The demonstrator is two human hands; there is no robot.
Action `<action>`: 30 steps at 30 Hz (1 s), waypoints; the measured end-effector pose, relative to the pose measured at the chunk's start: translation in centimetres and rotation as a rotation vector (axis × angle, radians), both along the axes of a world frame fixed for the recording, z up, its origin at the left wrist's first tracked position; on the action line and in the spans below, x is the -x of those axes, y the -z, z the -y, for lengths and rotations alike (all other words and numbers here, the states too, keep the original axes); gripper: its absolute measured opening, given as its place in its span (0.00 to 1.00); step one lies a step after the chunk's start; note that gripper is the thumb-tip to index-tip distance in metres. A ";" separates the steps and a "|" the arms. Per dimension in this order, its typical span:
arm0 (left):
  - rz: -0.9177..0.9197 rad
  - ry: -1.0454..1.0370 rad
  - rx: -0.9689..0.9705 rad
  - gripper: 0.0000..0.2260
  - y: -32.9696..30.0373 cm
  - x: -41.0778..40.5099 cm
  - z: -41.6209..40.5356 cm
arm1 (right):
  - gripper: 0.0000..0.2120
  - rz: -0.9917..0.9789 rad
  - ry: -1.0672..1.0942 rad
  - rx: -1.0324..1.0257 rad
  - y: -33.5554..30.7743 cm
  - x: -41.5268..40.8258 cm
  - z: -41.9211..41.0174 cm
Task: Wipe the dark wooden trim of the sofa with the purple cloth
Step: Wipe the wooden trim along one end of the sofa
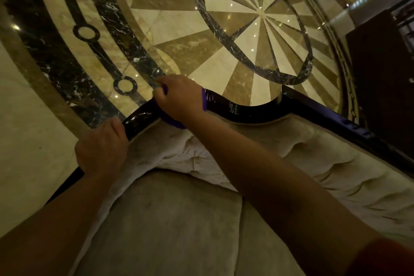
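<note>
The sofa's glossy dark wooden trim (246, 108) curves along the top of its backrest, from lower left to far right. My right hand (179, 98) presses a purple cloth (171, 121) onto the trim near the middle of the curve; the cloth shows under my palm and at my wrist. My left hand (102, 149) grips the same trim further left and lower, its fingers wrapped over the wood. The trim between and under my hands is partly hidden.
The beige tufted backrest (291, 152) and seat cushions (168, 219) lie below my arms. Beyond the trim spreads a polished marble floor (224, 18) with a starburst pattern. A dark wooden cabinet (380, 74) stands at the right.
</note>
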State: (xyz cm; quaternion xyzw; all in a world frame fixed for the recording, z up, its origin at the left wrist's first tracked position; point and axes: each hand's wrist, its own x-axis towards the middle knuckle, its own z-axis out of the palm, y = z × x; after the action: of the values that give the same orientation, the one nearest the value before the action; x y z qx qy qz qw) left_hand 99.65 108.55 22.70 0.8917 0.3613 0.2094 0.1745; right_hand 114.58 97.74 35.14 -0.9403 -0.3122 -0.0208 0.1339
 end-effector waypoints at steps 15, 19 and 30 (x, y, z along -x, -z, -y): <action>0.003 0.010 0.073 0.22 0.3 0.4 0.0 | 0.15 -0.127 0.455 -0.021 -1.3 -2.8 10.7; 0.000 0.029 0.070 0.21 0.5 0.5 0.0 | 0.17 -0.112 0.552 0.030 -1.2 -2.6 12.1; 0.085 0.023 0.372 0.17 0.0 0.6 -0.9 | 0.11 -0.042 0.006 -0.124 1.7 3.4 -1.9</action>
State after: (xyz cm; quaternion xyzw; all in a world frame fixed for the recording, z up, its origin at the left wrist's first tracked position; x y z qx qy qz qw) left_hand 99.03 109.43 22.69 0.8384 0.3759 0.1746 0.3540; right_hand 111.18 99.63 33.43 -0.9314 -0.3045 -0.0209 0.1985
